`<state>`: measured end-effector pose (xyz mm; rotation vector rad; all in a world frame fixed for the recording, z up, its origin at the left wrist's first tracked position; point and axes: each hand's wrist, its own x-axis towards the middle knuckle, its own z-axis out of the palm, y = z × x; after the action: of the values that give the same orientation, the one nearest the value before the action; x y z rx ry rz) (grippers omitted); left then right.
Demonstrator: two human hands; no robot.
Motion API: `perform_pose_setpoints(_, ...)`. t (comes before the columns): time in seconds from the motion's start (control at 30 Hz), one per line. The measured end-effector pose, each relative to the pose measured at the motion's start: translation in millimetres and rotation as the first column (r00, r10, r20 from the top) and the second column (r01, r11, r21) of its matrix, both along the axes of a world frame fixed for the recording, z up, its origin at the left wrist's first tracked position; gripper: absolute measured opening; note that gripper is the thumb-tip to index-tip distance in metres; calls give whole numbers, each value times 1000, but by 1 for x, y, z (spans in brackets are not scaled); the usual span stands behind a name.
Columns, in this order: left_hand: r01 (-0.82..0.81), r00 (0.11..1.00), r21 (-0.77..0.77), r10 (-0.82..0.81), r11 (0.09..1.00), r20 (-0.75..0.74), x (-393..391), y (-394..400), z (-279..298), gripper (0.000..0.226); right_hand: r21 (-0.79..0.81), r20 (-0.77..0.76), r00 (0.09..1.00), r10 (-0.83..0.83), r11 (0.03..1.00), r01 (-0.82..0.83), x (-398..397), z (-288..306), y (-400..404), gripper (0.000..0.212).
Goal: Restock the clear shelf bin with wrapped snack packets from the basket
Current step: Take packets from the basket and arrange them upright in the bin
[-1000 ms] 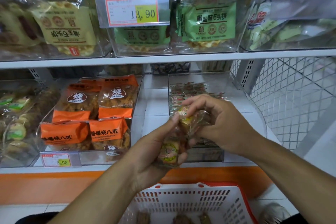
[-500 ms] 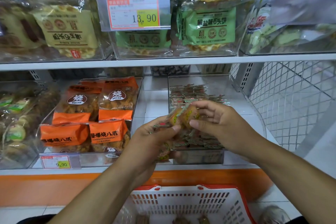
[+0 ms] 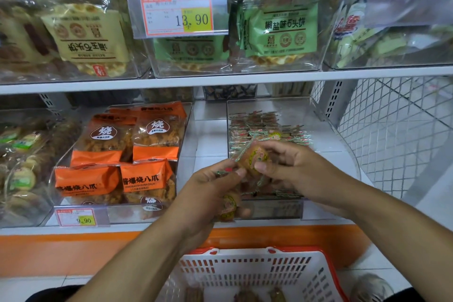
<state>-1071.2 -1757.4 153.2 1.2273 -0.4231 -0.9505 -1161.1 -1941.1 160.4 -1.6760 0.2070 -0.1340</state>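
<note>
A clear shelf bin [image 3: 328, 115] on the lower shelf holds several small wrapped snack packets [image 3: 264, 127]. My right hand [image 3: 299, 169] pinches one brownish wrapped packet [image 3: 255, 158] just over the bin's front part. My left hand [image 3: 208, 191] touches that packet's left end with its fingertips and keeps another packet [image 3: 228, 206] tucked in its palm. Below my arms, the white basket [image 3: 247, 270] with a red rim holds a few more packets [image 3: 245, 295] at its bottom.
Left of the bin stands a clear bin of orange snack bags [image 3: 127, 154] with a 9.90 price tag [image 3: 78, 217]. The upper shelf [image 3: 220, 78] carries bins of green and yellow cracker bags. A white wire mesh panel [image 3: 392, 135] closes the right side.
Both hands rose from in front of the bin's front wall to over the bin. The right hand drew one packet up and away from the bunch in the left hand.
</note>
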Motion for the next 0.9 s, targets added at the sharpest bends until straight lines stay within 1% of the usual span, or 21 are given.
perform_pose_setpoints(0.07,22,999,10,-21,1000,-26,1,-3,-3,27,104,-38,999,16,994,-12,2,2,-8,49)
perform_pose_setpoints(0.1,16,999,14,-15,1000,-39,1,-6,-5,26,131,-42,999,-9,991,14,4,3,-14,48)
perform_pose_setpoints(0.17,-32,998,39,34,999,-58,1,-13,-7,24,141,-41,991,-129,981,134,10,4,-28,41)
perform_pose_setpoints(0.2,-52,997,54,56,997,-61,1,-17,-8,22,105,-47,975,-218,969,222,14,3,-37,37)
perform_pose_setpoints(0.23,-63,995,68,67,996,-67,1,-21,-8,20,-12,-51,946,-319,948,319,17,0,-46,32)
perform_pose_setpoints(0.27,-68,994,81,75,994,-82,0,-26,-7,19,-222,-41,913,-406,894,388,21,-4,-56,27)
perform_pose_setpoints(0.3,-69,991,91,79,993,-106,-1,-31,-7,18,-448,-15,889,-457,798,402,25,-9,-66,26)
perform_pose_setpoints(0.33,-66,988,102,79,993,-131,-3,-36,-6,20,-610,13,883,-469,696,379,28,-14,-73,28)
perform_pose_setpoints(0.37,-60,986,114,77,992,-150,-4,-40,-6,21,-688,16,889,-457,640,341,33,-20,-78,31)
perform_pose_setpoints(0.4,-56,984,127,77,990,-163,-5,-44,-7,22,-721,-6,899,-438,625,300,38,-25,-82,35)
perform_pose_setpoints(0.43,-54,982,139,78,989,-170,-6,-47,-8,23,-739,-34,905,-425,620,263,44,-31,-85,38)
perform_pose_setpoints(0.5,-53,980,158,82,986,-179,-7,-51,-10,24,-773,-64,911,-406,597,212,56,-43,-90,37)
perform_pose_setpoints(0.57,-54,975,157,86,986,-206,-6,-53,-9,26,-770,-79,915,-396,607,196,66,-52,-94,40)
perform_pose_setpoints(0.63,-54,969,143,87,988,-230,-5,-52,-9,23,-754,-76,906,-416,619,221,71,-58,-96,56)
perform_pose_setpoints(0.7,-53,977,139,80,989,-197,-3,-51,-9,14,-743,-49,886,-461,610,276,74,-61,-96,68)
perform_pose_setpoints(0.77,-38,985,117,57,992,-162,-3,-50,-9,9,-734,-49,879,-474,614,290,77,-63,-96,68)
perform_pose_setpoints(0.83,-23,984,92,39,995,-174,-4,-49,-8,10,-738,-56,879,-474,613,284,79,-65,-96,64)
perform_pose_setpoints(0.9,-24,979,88,41,996,-199,-4,-48,-8,23,-726,-57,870,-489,619,300,80,-66,-95,60)
